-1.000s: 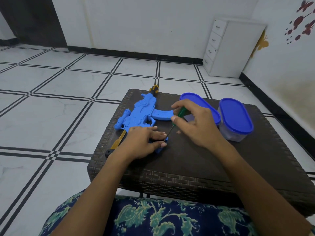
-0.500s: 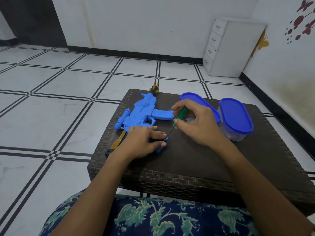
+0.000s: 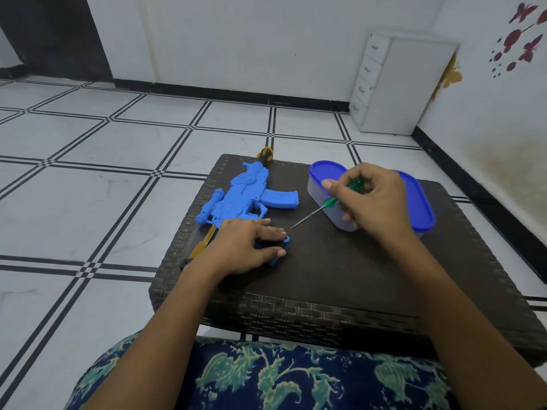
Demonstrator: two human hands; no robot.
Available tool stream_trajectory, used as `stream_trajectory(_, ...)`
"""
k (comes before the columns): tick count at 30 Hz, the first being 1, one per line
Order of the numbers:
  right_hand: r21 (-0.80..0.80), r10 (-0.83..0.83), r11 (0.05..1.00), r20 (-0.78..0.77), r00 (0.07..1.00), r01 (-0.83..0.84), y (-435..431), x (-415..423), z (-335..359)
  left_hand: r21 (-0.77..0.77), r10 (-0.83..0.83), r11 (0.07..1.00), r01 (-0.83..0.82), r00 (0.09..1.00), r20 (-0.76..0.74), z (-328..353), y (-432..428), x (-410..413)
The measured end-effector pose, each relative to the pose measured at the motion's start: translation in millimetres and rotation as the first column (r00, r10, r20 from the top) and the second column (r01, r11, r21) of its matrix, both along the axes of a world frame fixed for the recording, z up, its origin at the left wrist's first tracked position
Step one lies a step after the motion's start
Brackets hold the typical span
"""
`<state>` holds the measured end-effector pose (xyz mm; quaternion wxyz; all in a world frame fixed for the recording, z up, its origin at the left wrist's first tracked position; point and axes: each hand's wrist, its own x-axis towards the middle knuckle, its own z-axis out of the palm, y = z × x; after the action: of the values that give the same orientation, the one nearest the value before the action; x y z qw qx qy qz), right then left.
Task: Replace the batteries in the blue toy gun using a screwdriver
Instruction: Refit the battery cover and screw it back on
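A blue toy gun (image 3: 245,195) lies flat on the dark woven table (image 3: 340,267), its orange-tipped muzzle pointing away from me. My left hand (image 3: 245,247) rests on the gun's grip end, fingers laid over it and thumb beside it. My right hand (image 3: 373,199) holds a green-handled screwdriver (image 3: 334,201), lifted above the table. Its thin metal shaft slants down to the left, and the tip hangs just right of my left fingertips, apart from the gun.
Two clear oval containers with blue lids stand at the table's right back, one (image 3: 322,179) partly behind my right hand and one (image 3: 420,205) beyond it. A white drawer unit (image 3: 399,84) stands in the room's corner. My patterned lap (image 3: 281,377) is below the table's front edge.
My right hand has lifted the screwdriver up and to the right, so its tip has come away from the gun's grip. My left hand has stayed on the gun.
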<state>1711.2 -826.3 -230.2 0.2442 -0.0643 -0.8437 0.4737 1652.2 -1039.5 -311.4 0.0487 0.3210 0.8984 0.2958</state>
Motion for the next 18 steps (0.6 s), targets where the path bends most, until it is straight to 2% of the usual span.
stream_trajectory(2,-0.079,-0.055,0.995,0.013,0.998,0.055,8.2,0.0,-1.0,-0.008,-0.017,1.000,0.017,0.999,0.033,2.3,-2.2,0.7)
stream_trajectory(4,-0.075,-0.040,0.996,0.083,0.996,0.046,12.3,1.4,-5.9,-0.018,-0.014,1.000,0.015,0.999,0.048,3.8,-3.4,0.8)
stream_trajectory(8,0.212,-0.004,0.975,0.295,0.956,-0.061,9.3,6.3,-21.5,-0.052,0.012,0.999,-0.009,0.999,0.044,5.3,-3.0,1.7)
stream_trajectory(11,0.381,-0.009,0.914,0.354,0.935,-0.135,3.2,3.3,-32.7,-0.108,0.004,0.994,0.000,0.999,0.036,6.4,-2.1,2.4)
stream_trajectory(14,0.466,0.007,0.857,0.417,0.909,-0.220,-0.5,-0.1,-42.0,-0.174,-0.004,0.985,0.002,1.000,-0.010,6.6,0.9,4.7)
stream_trajectory(18,0.497,0.012,0.799,0.549,0.836,-0.338,-2.9,-2.1,-50.6,-0.223,-0.001,0.975,-0.007,0.999,-0.039,6.4,3.4,6.9)
